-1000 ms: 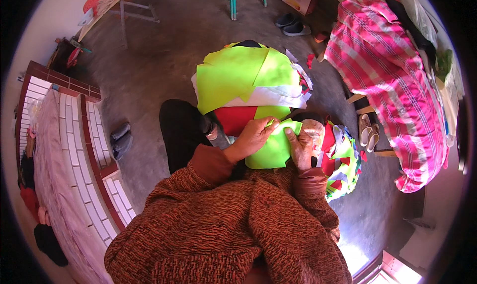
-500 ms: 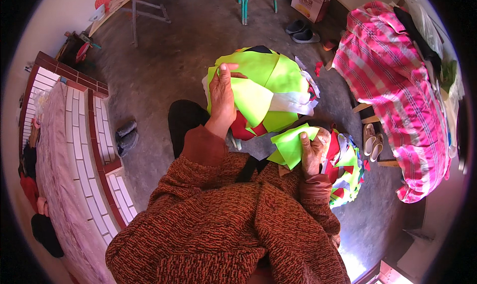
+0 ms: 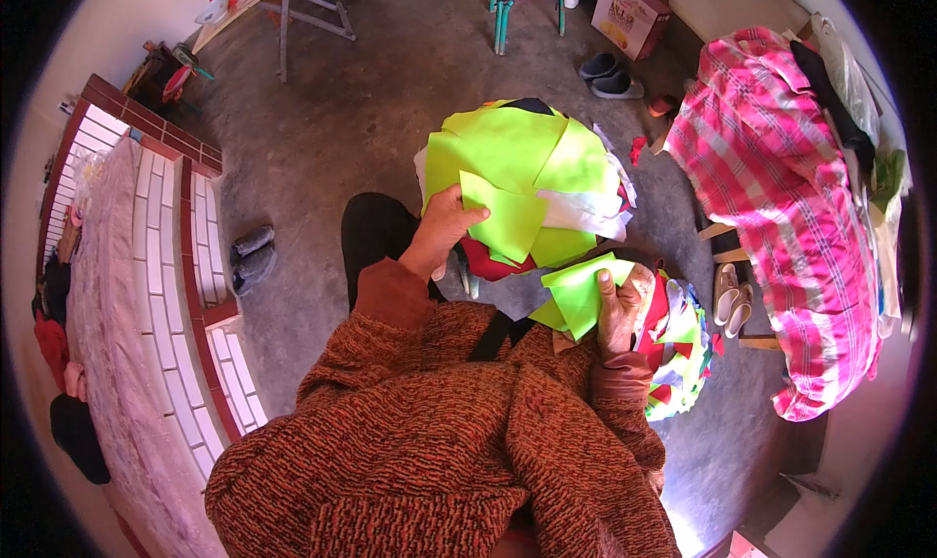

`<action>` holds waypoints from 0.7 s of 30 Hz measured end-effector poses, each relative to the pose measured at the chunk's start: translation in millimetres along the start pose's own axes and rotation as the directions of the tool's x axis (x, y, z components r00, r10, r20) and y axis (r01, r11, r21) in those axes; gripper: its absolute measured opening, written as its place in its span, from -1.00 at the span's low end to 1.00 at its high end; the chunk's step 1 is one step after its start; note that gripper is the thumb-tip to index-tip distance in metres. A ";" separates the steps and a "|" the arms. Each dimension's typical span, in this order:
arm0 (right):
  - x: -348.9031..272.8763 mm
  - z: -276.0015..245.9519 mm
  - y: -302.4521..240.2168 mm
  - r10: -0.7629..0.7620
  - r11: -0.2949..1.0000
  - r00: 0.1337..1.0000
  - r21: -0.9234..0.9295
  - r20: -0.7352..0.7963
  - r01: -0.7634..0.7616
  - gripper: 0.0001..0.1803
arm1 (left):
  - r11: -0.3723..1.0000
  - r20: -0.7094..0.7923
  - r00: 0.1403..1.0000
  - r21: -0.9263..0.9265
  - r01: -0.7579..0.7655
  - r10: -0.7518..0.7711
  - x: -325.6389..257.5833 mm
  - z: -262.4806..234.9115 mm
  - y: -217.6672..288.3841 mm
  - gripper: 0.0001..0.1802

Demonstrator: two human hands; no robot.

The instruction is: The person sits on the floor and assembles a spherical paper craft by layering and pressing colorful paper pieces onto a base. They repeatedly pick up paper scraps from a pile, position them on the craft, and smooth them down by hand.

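Flat neon-green fabric piece (image 3: 508, 221), angular-cut, pinched by left hand (image 3: 444, 228) atop fabric pile (image 3: 527, 153); right hand (image 3: 617, 304) clasps folded green pieces (image 3: 578, 293).

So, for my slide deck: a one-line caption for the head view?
Left hand laying a neon-green fabric piece on a stack; right hand gripping another.

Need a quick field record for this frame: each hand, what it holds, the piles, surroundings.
left hand: left hand grips a lime-green fabric piece at its edge
right hand: right hand holds a smaller green piece, thumb on top
front pile: green fabric stack with white and red pieces below it
right pile: mixed coloured scraps beside the right hand
floor: grey concrete floor
nearby: pink plaid cloth at right; dark shoes at left; cardboard box at top
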State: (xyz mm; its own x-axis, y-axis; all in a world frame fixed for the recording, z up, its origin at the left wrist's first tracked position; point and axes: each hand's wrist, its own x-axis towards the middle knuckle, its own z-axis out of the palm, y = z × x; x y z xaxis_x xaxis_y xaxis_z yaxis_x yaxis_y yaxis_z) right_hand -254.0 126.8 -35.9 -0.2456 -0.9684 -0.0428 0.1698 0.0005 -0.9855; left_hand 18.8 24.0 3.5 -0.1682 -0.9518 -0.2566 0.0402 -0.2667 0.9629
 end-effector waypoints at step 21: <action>-0.8 5.8 -16.8 -0.084 0.990 0.996 -0.111 0.040 0.088 -0.72 | 0.900 -0.290 0.913 0.409 -0.153 0.287 -3.2 -9.4 -31.8 -0.61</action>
State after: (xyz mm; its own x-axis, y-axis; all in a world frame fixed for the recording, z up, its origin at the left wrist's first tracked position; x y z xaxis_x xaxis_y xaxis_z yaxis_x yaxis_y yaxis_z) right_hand -251.1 126.2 -18.4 -0.2209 -0.9742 0.0467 0.0409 -0.0571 -0.9975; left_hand 27.3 34.1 -27.2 0.1434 -0.9895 0.0181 -0.3406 -0.0322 0.9397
